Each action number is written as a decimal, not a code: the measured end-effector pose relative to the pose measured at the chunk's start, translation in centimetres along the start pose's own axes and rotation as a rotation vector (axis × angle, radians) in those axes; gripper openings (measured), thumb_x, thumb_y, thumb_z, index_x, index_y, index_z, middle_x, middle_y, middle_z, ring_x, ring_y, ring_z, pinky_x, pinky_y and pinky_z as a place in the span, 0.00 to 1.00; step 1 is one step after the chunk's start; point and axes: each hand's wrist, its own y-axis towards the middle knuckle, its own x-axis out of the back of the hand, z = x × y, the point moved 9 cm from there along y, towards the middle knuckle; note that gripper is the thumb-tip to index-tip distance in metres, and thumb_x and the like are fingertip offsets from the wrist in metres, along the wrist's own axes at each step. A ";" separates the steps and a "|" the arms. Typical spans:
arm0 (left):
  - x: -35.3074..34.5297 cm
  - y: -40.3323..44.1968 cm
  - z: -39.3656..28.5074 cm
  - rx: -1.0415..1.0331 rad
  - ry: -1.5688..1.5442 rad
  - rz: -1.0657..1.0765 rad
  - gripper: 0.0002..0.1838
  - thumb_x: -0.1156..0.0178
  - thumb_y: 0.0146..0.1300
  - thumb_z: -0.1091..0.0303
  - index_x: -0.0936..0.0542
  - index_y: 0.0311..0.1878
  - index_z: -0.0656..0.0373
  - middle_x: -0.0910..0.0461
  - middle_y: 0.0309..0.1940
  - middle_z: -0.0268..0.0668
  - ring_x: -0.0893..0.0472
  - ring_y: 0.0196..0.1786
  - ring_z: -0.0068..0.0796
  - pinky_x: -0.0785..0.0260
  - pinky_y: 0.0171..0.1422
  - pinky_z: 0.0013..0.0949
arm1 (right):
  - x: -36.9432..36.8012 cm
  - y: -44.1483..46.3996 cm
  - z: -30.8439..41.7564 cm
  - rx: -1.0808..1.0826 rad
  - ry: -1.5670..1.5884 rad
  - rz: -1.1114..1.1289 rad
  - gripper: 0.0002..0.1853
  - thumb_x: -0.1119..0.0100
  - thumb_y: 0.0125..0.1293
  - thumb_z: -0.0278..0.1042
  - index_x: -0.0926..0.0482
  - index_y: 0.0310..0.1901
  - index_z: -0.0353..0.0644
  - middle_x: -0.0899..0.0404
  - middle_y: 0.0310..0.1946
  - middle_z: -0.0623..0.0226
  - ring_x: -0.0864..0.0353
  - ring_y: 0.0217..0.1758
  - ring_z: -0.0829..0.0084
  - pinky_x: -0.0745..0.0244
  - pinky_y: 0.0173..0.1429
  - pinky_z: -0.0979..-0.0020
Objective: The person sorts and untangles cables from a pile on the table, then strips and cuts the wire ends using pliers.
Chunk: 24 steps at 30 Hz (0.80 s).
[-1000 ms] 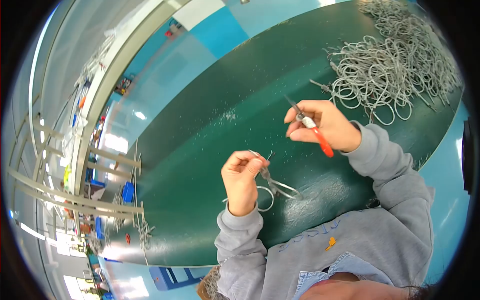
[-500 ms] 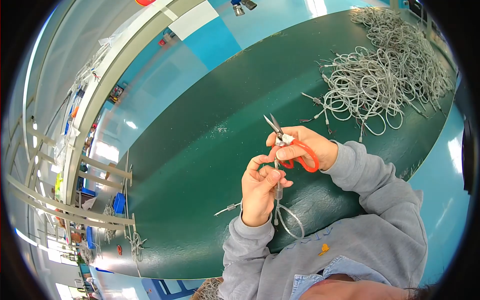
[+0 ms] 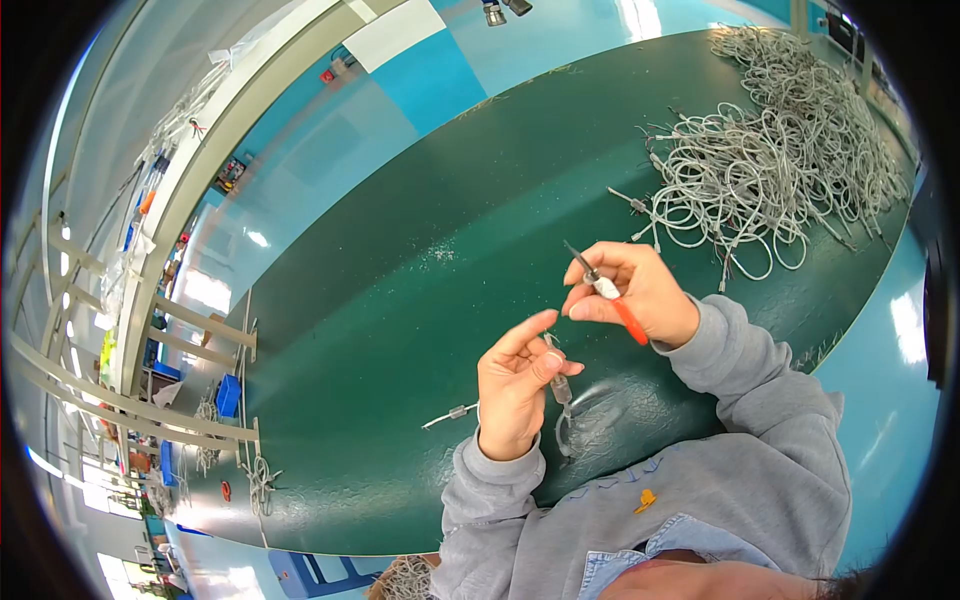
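Observation:
My left hand (image 3: 517, 385) is closed on a grey cable (image 3: 561, 392) near a clear sleeve-like connector, its end poking up between thumb and fingers. Another end of the cable, with a small connector (image 3: 458, 411), sticks out left of the wrist. Up and to the right, my right hand (image 3: 640, 295) grips red-handled scissors (image 3: 627, 315), their dark blades pointing up and left. The blades look together, seen nearly edge-on. A small gap separates the scissors from the cable, and part of the handles is hidden by the fingers.
A large heap of grey cables (image 3: 790, 150) covers the far right of the green table (image 3: 400, 330). White scraps (image 3: 437, 253) lie mid-table. At left are a metal rack (image 3: 170, 250), blue bins (image 3: 229, 396) and hanging cables (image 3: 260, 485).
My right hand has drawn the scissors away from the cable end, up and right, and turned them. The blades, spread before, now look together. My left hand still holds the cable.

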 end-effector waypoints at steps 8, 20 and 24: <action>-0.3 -0.8 -0.5 0.028 0.196 -0.091 0.08 0.37 0.53 0.82 0.20 0.38 0.68 0.20 0.28 0.37 0.22 0.27 0.22 0.22 0.35 0.28 | -0.6 -0.5 2.7 0.067 -0.101 0.007 0.14 0.34 0.53 0.22 0.25 0.41 0.36 0.20 0.32 0.66 0.20 0.37 0.78 0.25 0.42 0.76; -0.2 -1.4 -0.7 0.065 0.489 -0.108 0.10 0.35 0.51 0.81 0.20 0.38 0.69 0.20 0.25 0.37 0.23 0.24 0.20 0.28 0.29 0.22 | -3.0 0.0 4.4 0.253 -0.594 0.248 0.12 0.34 0.49 0.19 0.25 0.36 0.36 0.20 0.28 0.65 0.19 0.31 0.76 0.25 0.37 0.77; 0.0 -1.4 -0.7 0.113 0.418 -0.103 0.09 0.36 0.51 0.81 0.20 0.38 0.68 0.21 0.24 0.37 0.23 0.22 0.23 0.29 0.27 0.23 | -1.0 0.8 3.7 0.108 -0.311 0.066 0.11 0.34 0.49 0.20 0.24 0.35 0.36 0.20 0.28 0.65 0.19 0.30 0.77 0.25 0.36 0.77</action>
